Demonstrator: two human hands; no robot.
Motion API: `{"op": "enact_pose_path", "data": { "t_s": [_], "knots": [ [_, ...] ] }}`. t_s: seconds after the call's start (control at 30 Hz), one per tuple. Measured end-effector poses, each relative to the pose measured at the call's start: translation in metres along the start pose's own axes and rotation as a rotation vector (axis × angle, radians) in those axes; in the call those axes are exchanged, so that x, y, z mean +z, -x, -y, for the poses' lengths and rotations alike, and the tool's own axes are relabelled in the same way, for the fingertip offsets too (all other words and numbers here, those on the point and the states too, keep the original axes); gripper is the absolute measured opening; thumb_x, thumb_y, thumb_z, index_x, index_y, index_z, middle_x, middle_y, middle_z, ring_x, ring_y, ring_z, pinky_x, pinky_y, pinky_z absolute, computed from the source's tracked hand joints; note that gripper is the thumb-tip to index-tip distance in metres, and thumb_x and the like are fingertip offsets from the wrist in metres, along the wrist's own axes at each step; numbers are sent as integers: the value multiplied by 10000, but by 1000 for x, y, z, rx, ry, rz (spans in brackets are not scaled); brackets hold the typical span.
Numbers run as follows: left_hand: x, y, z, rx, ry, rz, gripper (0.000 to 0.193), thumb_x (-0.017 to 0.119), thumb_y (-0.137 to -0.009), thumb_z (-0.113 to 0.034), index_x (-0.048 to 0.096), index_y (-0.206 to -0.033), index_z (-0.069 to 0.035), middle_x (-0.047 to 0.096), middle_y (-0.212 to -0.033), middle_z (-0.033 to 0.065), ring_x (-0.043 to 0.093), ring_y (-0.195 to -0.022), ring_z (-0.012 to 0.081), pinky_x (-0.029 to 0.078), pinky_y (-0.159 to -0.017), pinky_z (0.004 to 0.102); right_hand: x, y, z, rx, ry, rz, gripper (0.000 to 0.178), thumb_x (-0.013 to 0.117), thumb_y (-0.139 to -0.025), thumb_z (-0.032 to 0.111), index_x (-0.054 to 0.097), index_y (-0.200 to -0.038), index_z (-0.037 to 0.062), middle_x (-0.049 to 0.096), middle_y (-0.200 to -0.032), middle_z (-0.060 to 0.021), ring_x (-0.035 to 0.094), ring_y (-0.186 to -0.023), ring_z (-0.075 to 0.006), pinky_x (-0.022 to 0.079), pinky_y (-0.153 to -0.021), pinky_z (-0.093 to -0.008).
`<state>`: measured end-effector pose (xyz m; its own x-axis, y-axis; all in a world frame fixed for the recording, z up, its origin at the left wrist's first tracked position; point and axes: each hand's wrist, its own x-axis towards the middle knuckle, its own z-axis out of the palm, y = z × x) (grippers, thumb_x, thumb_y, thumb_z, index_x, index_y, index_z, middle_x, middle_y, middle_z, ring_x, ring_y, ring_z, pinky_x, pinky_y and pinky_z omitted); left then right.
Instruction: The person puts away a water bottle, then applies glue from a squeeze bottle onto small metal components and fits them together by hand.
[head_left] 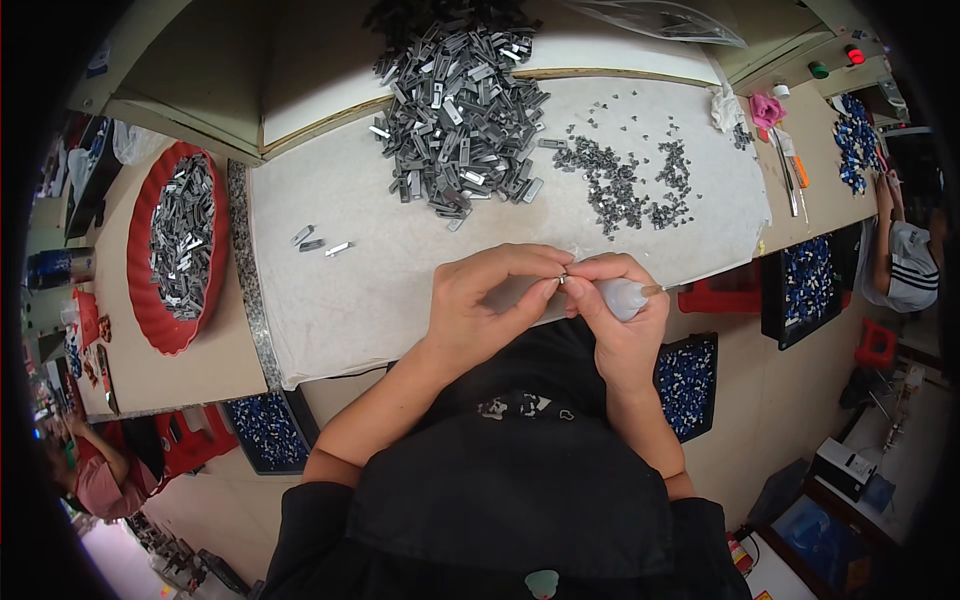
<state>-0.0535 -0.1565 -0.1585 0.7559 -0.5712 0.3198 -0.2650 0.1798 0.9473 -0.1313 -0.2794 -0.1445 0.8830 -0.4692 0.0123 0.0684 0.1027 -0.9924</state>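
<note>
My left hand (485,300) and my right hand (628,325) meet over the near edge of the white-covered table. Thumb and forefinger of each pinch a small metal part (563,279), mostly hidden by the fingertips. A translucent squeeze bottle (622,297) with a brownish tip is tucked in my right palm. Beyond my hands lies a big heap of grey, slotted rectangular metal pieces (455,125). Right of that heap, many tiny metal bits (615,190) are scattered. A few separate metal pieces (312,245) rest on the left of the sheet.
A red scalloped basin (172,335) full of similar pieces stands at left. At right are a pink cloth (766,110), tweezers (787,175) and red and green buttons (854,54). Trays of blue-and-white parts (268,432) sit lower down. Co-workers (905,265) are at both sides.
</note>
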Motion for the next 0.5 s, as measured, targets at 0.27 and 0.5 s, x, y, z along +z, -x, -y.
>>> {"op": "enact_pose_path", "data": {
  "t_s": [0.27,0.5],
  "knots": [
    [-1,-2,-1,-19,-24,3,107,588,-722,59,605,-821,22,625,-864,142,605,-824,185,478,-735,277,0,-3,-3,73,-127,18,55,607,-753,-12,591,-806,-15,592,-702,-41,513,-582,-49,411,-520,-164],
    [-20,7,-11,32,-389,-75,125,619,-703,6,603,-825,-15,630,-837,95,620,-753,194,483,-674,259,1,-5,-4,138,16,99,77,611,-755,5,598,-831,-2,594,-733,-32,510,-616,-43,398,-538,-161]
  ]
}}
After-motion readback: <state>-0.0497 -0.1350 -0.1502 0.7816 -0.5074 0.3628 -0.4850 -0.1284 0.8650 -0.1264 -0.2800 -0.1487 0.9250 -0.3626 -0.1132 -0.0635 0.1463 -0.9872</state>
